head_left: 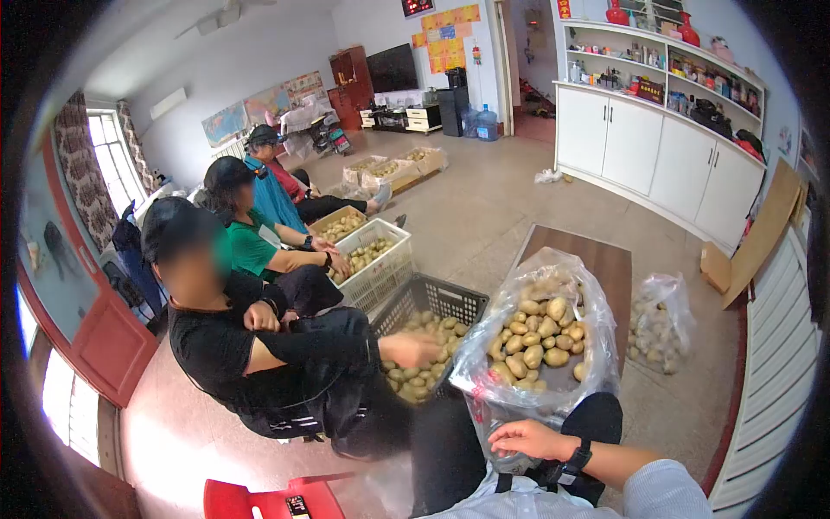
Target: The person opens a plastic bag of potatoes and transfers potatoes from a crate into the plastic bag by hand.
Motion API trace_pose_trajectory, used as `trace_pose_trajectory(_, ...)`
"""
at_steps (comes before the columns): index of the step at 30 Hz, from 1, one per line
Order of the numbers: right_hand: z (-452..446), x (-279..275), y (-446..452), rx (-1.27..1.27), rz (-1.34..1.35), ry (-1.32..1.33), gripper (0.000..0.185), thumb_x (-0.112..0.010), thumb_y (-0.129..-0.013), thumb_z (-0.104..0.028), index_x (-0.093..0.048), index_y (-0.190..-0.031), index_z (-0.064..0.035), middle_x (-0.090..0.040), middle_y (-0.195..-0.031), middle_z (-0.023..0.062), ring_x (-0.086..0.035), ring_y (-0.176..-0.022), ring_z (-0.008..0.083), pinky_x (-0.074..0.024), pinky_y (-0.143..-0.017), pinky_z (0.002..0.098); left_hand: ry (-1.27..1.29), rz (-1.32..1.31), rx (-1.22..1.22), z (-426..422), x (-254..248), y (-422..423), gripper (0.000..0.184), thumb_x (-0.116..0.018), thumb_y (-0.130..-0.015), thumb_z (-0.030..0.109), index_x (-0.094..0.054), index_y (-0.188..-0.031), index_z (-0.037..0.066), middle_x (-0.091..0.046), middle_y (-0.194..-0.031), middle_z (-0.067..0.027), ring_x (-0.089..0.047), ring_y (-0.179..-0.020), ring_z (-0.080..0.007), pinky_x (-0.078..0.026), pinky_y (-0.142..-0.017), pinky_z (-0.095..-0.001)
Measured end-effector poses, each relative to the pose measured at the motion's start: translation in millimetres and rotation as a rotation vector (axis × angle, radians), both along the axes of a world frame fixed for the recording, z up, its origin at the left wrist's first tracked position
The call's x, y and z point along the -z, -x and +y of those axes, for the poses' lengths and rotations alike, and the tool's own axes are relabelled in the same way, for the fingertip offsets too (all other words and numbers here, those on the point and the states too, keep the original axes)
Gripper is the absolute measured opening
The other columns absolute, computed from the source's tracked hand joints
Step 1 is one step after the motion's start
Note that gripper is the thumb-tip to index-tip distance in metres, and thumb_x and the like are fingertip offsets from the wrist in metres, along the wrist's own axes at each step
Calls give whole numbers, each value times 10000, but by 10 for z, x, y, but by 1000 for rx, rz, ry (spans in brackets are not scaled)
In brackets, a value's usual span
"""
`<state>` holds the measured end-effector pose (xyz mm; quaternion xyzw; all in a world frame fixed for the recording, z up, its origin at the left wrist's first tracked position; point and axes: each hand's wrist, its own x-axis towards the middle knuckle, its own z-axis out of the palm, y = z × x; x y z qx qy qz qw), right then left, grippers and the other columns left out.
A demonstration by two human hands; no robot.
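Note:
My right hand (529, 439), with a dark watch on its wrist, rests low in front of me over my lap. Its fingers are loosely bent and a little apart, with no object visible in them. Beneath the fingertips is clear plastic hanging from the near side of a large clear plastic bag (603, 333). Many potatoes (533, 356) lie in this opened bag, on a brown board (571, 245). My left hand is out of view.
To the left, a co-worker in black (220, 337) reaches a blurred hand over a black crate (445, 298) of potatoes. Beyond stand a white crate (389, 281) and other workers. A knotted potato bag (661, 324) sits right; a red stool (277, 502) is near-left.

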<state>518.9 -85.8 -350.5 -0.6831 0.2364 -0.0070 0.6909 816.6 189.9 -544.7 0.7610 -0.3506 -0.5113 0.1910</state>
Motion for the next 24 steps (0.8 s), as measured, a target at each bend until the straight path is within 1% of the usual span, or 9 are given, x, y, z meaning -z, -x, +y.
trace_pose_trajectory(1, 17, 21, 5, 1, -5, -2, 309, -562, -980, -193, -589, -1234, -19, -665, -1086, 54, -628, -931, 101, -505, -818, 263, -10, -2, -7, -40, -33, -11, 271, -463, -945, 255, -620, -846, 57, -611, -669, -102, -564, -550, -212, -462, -522, -366)
trace_pose_trajectory(4, 76, -22, -16, 47, -25, -190, 310, -561, -981, -206, -593, -1231, -25, -666, -1077, 37, -628, -922, 103, -504, -803, 254, -26, -7, -22, -144, -106, -39, 258, -472, -938, 250, -622, -859, 56, -612, -692, -104, -565, -576, -215, -460, -543, -368)
trace_pose_trajectory(7, 39, 124, -21, 1, -54, -192, 311, -562, -981, -210, -597, -1227, -23, -666, -1067, 36, -630, -918, 102, -505, -798, 252, -33, -6, -30, -204, -140, -63, 247, -480, -931, 246, -624, -871, 54, -614, -714, -106, -566, -601, -218, -459, -564, -370)
trace_pose_trajectory(11, 35, 108, 18, 46, -59, -239, 309, -561, -981, -213, -602, -1220, -21, -667, -1066, 39, -632, -914, 102, -505, -793, 253, -42, -15, -28, -263, -197, -76, 235, -491, -922, 241, -627, -888, 52, -617, -744, -109, -567, -635, -223, -457, -591, -373)
trace_pose_trajectory(14, 29, 138, 127, 68, -40, -189, 303, -555, -982, -206, -606, -1214, -17, -669, -1052, 43, -635, -906, 106, -504, -783, 251, -47, -16, -34, -275, -203, -76, 227, -499, -915, 237, -629, -900, 51, -619, -766, -111, -568, -660, -226, -455, -612, -375)
trace_pose_trajectory(20, -8, 92, 312, 208, -4, -264, 275, -560, -972, -188, -615, -1175, -10, -675, -1003, 53, -640, -883, 121, -507, -768, 258, -46, -15, -32, -286, -246, -79, 216, -516, -901, 228, -633, -925, 48, -622, -811, -115, -570, -710, -233, -452, -654, -379)
trace_pose_trajectory(22, 24, 109, 452, 345, -7, -285, 256, -571, -961, -172, -620, -1156, -12, -677, -985, 63, -647, -819, 130, -517, -727, 256, -42, -14, -34, -286, -246, -75, 214, -522, -897, 226, -634, -933, 47, -623, -825, -116, -570, -727, -235, -451, -667, -380)
trace_pose_trajectory(23, 50, 128, 539, 343, -13, -280, 256, -571, -961, -172, -620, -1156, -12, -677, -985, 63, -647, -819, 130, -517, -727, 256, -43, -18, -33, -287, -254, -84, 214, -524, -895, 224, -634, -937, 46, -624, -833, -117, -571, -736, -237, -451, -674, -381)
trace_pose_trajectory(24, 85, 150, 656, 447, -18, -289, 236, -575, -950, -152, -624, -1136, -14, -678, -978, 67, -648, -786, 131, -517, -685, 248, -45, -17, -32, -289, -259, -87, 213, -527, -892, 223, -635, -941, 46, -625, -840, -117, -571, -744, -238, -450, -681, -382)
